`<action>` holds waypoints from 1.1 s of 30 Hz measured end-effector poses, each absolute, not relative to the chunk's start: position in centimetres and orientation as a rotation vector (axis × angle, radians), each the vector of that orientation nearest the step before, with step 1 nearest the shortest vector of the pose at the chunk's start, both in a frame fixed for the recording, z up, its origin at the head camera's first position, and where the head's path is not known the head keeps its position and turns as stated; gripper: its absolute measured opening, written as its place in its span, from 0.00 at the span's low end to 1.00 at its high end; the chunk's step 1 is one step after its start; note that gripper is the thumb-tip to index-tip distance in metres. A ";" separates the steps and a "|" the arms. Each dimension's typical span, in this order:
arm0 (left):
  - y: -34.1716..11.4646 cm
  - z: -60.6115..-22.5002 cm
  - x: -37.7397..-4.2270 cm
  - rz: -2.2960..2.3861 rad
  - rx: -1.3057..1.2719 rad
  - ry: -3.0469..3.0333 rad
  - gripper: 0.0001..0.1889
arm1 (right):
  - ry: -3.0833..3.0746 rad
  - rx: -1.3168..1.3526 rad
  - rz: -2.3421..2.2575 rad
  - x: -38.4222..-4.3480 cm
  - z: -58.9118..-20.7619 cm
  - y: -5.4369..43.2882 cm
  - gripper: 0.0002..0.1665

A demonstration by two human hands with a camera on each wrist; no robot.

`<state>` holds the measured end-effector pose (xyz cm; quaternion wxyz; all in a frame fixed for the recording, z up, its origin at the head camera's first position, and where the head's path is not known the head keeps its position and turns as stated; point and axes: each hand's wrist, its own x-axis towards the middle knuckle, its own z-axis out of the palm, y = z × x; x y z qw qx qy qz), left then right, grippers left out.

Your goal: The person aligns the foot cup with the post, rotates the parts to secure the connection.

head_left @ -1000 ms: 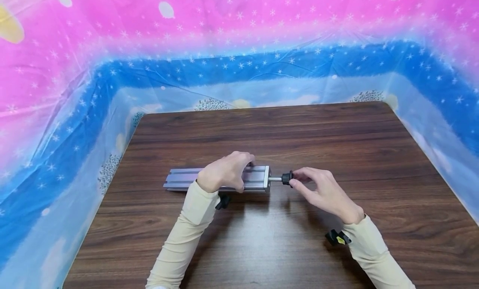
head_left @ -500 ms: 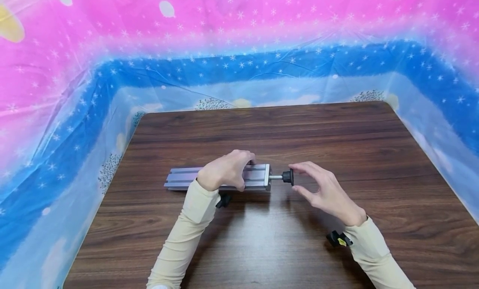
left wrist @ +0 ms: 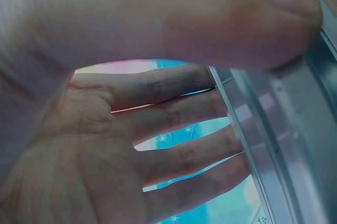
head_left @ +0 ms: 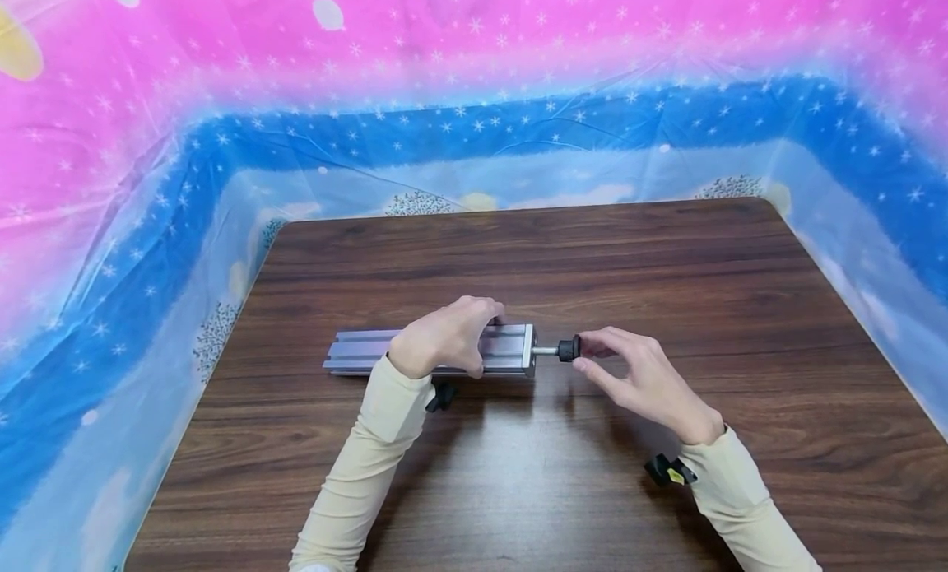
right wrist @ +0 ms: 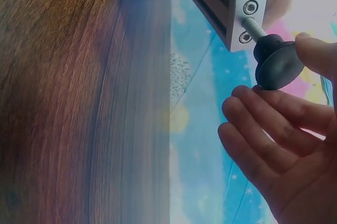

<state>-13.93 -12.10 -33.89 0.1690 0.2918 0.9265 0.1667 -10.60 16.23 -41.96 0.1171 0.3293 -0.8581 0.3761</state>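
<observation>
A silver aluminium extrusion profile [head_left: 363,352] lies crosswise in the head view, and my left hand [head_left: 448,335] grips it from above near its right end. The left wrist view has the thumb on one side of the profile [left wrist: 287,145] and the fingers at the other. A threaded rod sticks out of the end plate [right wrist: 239,21], carrying a black levelling foot [right wrist: 280,65]. My right hand [head_left: 648,383] pinches the foot's round base between thumb and index finger. The other right fingers [right wrist: 258,153] are spread below it, holding nothing.
The dark wood-grain table [head_left: 518,259] lies under both hands. A pink and blue patterned cloth [head_left: 474,136] stands behind it and along its sides. Small black devices sit at the left wrist [head_left: 442,397] and right wrist [head_left: 670,471].
Half a second ago the right thumb and fingers were spread off the foot's base; now they have closed on it again. The left hand and the profile stay nearly where they were.
</observation>
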 end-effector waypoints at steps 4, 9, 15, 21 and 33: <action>-12.0 -33.9 -13.9 0.469 0.821 2.633 0.34 | -2.552 0.928 1.151 -10.7 -42.1 16.1 0.09; -12.0 -34.0 -13.9 0.456 0.820 2.637 0.33 | -2.563 0.907 1.143 -10.7 -42.2 16.1 0.13; -12.1 -33.9 -13.9 0.461 0.796 2.629 0.35 | -2.452 0.982 1.111 -10.4 -42.1 16.3 0.39; -12.2 -33.8 -13.8 0.461 0.793 2.636 0.35 | -2.333 1.080 1.121 -10.7 -42.1 16.3 0.34; -12.2 -33.8 -13.8 0.457 0.809 2.643 0.33 | -2.428 1.008 1.070 -10.5 -42.0 16.3 0.26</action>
